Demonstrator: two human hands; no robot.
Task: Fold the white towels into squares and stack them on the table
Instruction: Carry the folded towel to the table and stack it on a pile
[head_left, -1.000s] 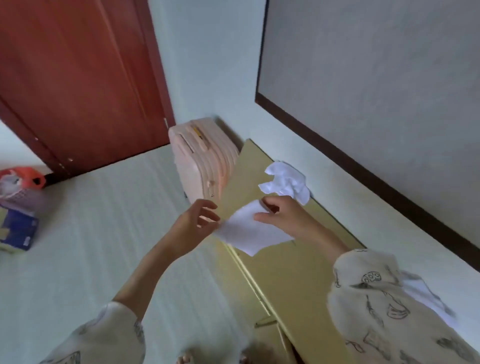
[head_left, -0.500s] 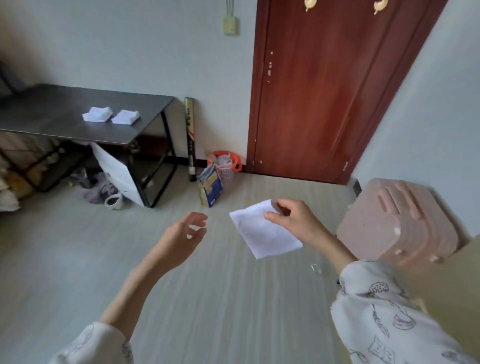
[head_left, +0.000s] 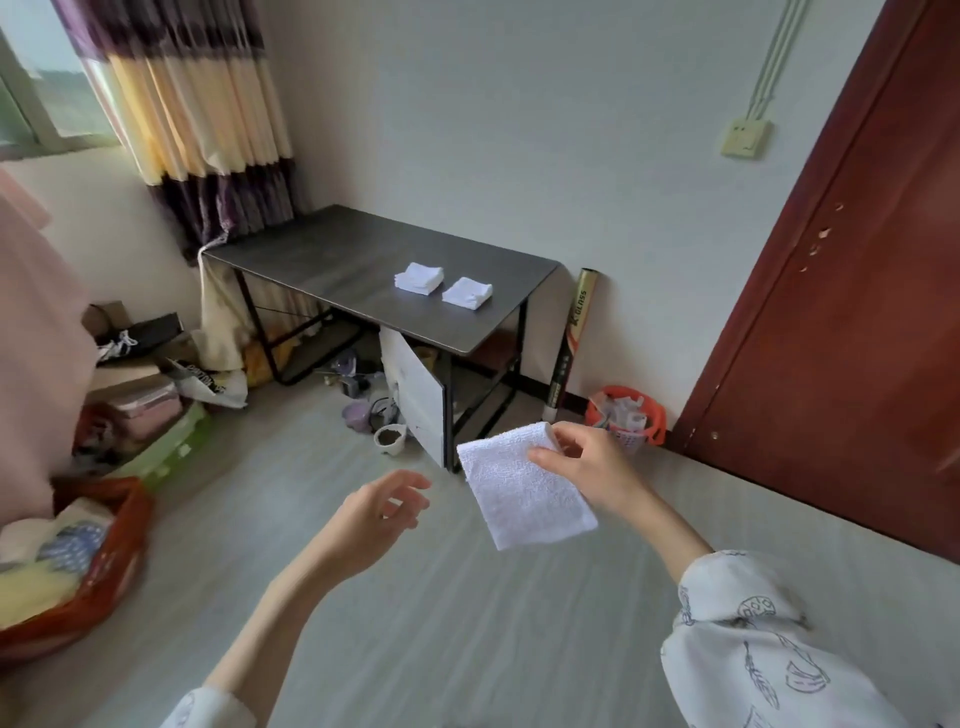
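Since a moment ago, table (head_left: 322, 270) is sitting nearer, ahead. Left hand (head_left: 376, 512) is hovering loosely open, empty. Right hand (head_left: 584, 467) is pinching folded towel (head_left: 524, 499) midair; two towel stacks (head_left: 444, 286) are lying near the table's right end.

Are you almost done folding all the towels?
Partly. Two stacks of folded towels already sit side by side on the dark table. The right hand pinches another folded towel, not yet on the table. The left hand is empty. No unfolded towels are in view.
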